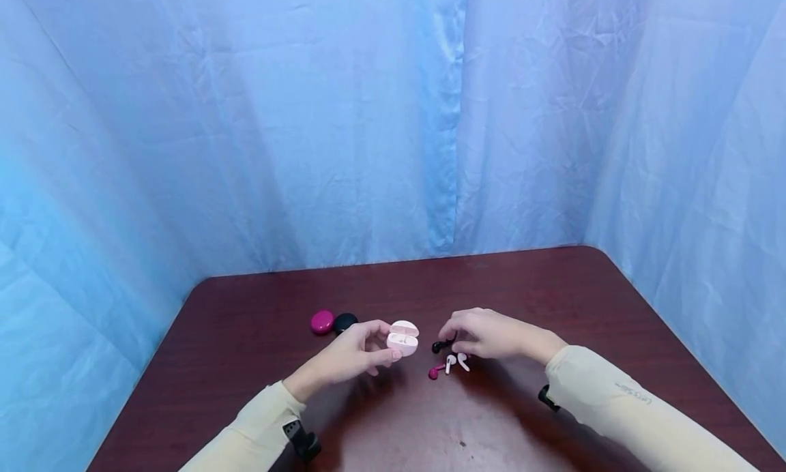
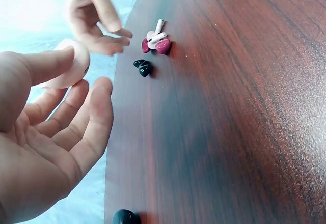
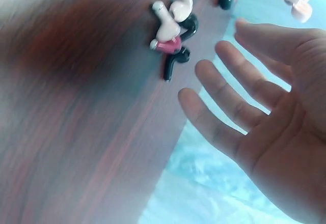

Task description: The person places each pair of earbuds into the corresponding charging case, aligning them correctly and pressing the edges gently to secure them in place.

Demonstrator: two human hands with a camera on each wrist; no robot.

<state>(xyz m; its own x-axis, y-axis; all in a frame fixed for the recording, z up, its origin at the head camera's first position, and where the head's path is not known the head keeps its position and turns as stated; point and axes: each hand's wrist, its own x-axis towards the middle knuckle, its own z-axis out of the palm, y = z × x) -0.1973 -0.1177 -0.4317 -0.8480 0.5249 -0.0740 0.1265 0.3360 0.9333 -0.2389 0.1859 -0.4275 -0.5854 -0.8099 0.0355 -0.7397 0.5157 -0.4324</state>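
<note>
My left hand (image 1: pixel 351 356) grips a pale pink earbud case (image 1: pixel 402 346) above the table, thumb on its near side and fingers behind it. Its lid stands raised, showing the inner slots. Loosely spread fingers of my right hand (image 3: pixel 270 96) hover over a small cluster of earbuds, nothing between them. In that cluster lie white earbuds (image 3: pixel 167 30), black earbuds (image 3: pixel 175 61) and magenta earbuds (image 2: pixel 163 46), close together and partly overlapping. From the head view, my right hand (image 1: pixel 488 333) covers part of the black ones.
A magenta case (image 1: pixel 322 322) and a black case (image 1: pixel 345 321) sit side by side behind my left hand, the black one partly hidden by it. The dark red-brown table (image 1: pixel 258 363) ends at the back against a blue curtain (image 1: pixel 344 151).
</note>
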